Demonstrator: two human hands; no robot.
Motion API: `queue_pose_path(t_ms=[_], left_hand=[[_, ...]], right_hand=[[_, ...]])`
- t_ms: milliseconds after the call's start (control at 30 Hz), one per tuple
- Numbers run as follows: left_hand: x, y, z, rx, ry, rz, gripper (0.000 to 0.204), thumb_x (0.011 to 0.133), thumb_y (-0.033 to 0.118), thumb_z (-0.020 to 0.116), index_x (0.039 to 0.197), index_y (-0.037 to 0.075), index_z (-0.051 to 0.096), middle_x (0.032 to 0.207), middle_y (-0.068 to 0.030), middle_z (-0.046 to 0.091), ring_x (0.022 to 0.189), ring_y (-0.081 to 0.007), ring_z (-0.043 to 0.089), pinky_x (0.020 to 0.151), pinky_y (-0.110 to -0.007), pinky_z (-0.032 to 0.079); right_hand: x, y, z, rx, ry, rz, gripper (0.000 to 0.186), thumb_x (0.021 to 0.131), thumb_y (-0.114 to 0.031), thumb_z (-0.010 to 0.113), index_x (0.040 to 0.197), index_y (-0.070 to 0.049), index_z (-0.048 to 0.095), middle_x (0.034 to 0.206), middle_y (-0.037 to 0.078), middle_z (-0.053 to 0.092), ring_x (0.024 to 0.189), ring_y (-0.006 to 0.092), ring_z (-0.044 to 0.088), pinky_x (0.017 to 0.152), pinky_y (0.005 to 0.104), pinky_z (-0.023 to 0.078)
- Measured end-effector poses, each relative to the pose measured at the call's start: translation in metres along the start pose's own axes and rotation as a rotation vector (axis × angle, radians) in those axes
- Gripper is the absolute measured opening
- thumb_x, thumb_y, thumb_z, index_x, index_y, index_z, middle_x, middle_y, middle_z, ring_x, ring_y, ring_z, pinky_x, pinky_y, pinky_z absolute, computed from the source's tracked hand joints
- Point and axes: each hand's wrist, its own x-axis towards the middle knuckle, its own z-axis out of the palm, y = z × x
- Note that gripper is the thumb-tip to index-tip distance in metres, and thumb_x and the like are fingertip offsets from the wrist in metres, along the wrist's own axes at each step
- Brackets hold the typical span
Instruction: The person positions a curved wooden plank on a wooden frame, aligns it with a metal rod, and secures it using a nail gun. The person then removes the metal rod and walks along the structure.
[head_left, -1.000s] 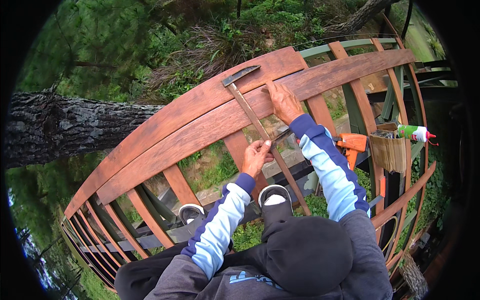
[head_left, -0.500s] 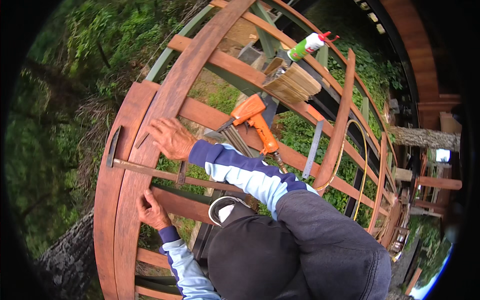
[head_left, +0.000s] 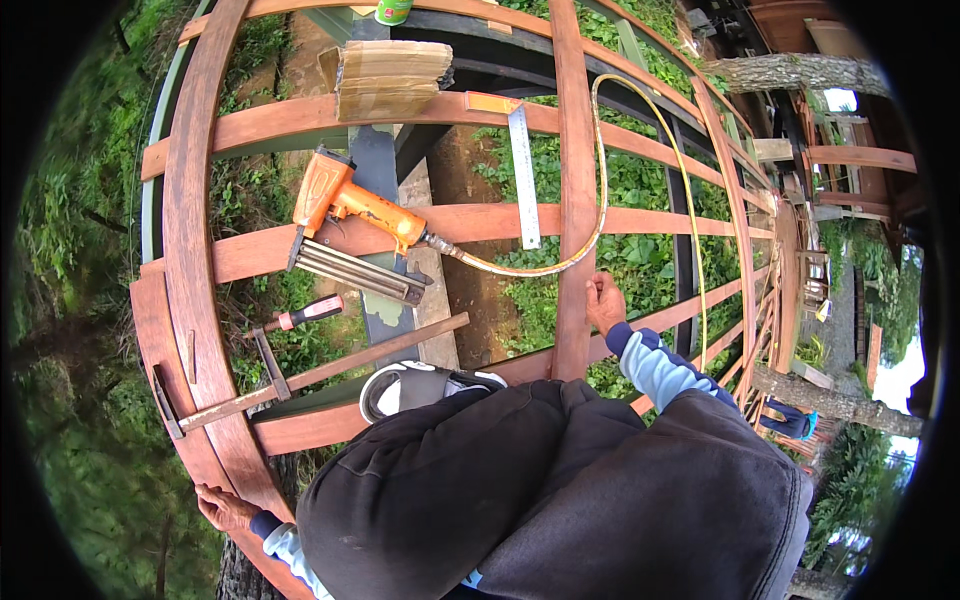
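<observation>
My left hand (head_left: 226, 508) lies on the reddish-brown outer boards (head_left: 232, 440) at the lower left, its fingers stretched across them. My right hand (head_left: 605, 304) is at the right edge of a long wooden plank (head_left: 575, 190), fingers curled against it; their tips are partly hidden. A bar clamp (head_left: 330, 368) with a red and black handle (head_left: 311, 312) spans the outer boards, its fixed jaw at their outer edge. Between my hands, an orange nail gun (head_left: 370, 212) rests on a cross slat (head_left: 480, 219), its hose running right. A thin wood sliver (head_left: 191, 357) lies on the inner outer board.
A metal square (head_left: 523, 180) with an orange stock and a torn cardboard box (head_left: 390, 78) sit on a farther slat. A yellowish hose (head_left: 690, 215) loops over the frame at right. Gaps between slats show plants and ground below. My shoe (head_left: 395, 388) is near the clamp bar.
My view has shifted. My right hand has left the boards by the clamp and moved right to the long plank. My left hand has slid nearer along the outer boards, away from the clamp.
</observation>
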Motion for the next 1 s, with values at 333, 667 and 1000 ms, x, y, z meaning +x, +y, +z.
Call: queue_pose_path(t_ms=[333, 667, 1000], left_hand=[[0.055, 0.021, -0.035, -0.056, -0.145, 0.091, 0.035, 0.093, 0.039, 0.065, 0.099, 0.005, 0.068, 0.076, 0.0025, 0.058, 0.064, -0.0054, 0.046, 0.053, -0.021, 0.035], [0.11, 0.01, -0.043, 0.044, -0.268, 0.18, 0.032, 0.097, 0.032, 0.061, 0.108, 0.002, 0.064, 0.09, 0.0004, 0.06, 0.079, -0.0081, 0.05, 0.07, -0.023, 0.043], [0.065, 0.099, -0.126, 0.754, -0.642, 0.77, 0.029, 0.091, 0.028, 0.063, 0.11, 0.007, 0.059, 0.099, -0.0163, 0.064, 0.078, -0.0362, 0.063, 0.066, -0.043, 0.051]], right_hand=[[0.001, 0.045, 0.056, -0.028, -0.163, 0.221, 0.121, 0.071, -0.045, 0.081, 0.149, 0.005, 0.003, 0.148, 0.034, 0.025, 0.138, 0.0424, 0.03, 0.115, 0.0389, 0.028], [0.007, 0.028, 0.046, -0.145, -0.413, 0.431, 0.147, 0.062, -0.057, 0.082, 0.144, 0.007, -0.022, 0.15, 0.04, 0.012, 0.142, 0.0487, 0.017, 0.117, 0.0412, 0.023], [0.043, 0.009, 0.036, -0.277, -0.59, 0.127, 0.114, 0.071, -0.045, 0.077, 0.132, 0.007, -0.006, 0.133, 0.034, 0.028, 0.122, 0.0409, 0.035, 0.102, 0.0387, 0.033]])
